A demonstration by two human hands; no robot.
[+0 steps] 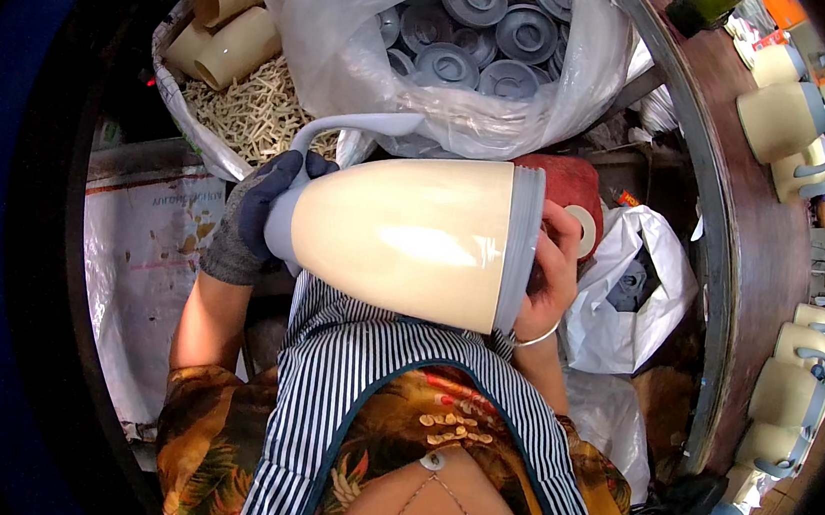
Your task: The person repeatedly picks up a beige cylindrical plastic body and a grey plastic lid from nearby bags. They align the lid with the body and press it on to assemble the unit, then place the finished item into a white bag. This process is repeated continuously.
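Observation:
A cream vacuum jug (400, 236) lies sideways in front of my chest, its narrow end to the left and its wide end to the right. My left hand (258, 211), in a dark grey knit glove, is closed round the grey collar (281, 226) at the narrow end. From there the grey handle (371, 125) curves out along the far side. At the wide end is a ridged grey ring (522, 251). My bare right hand (554, 272) grips that end, its fingers bent over the rim; the palm and whatever lies inside it are hidden.
Beyond the jug, a clear plastic bag (324, 47) holds several round grey plastic parts (522, 33). Left of it, a sack has cream cylinders (241, 46) on pale pellets (237, 108). A white bag (616, 329) lies right. Cream jugs (779, 120) stand along the wooden bench (764, 264).

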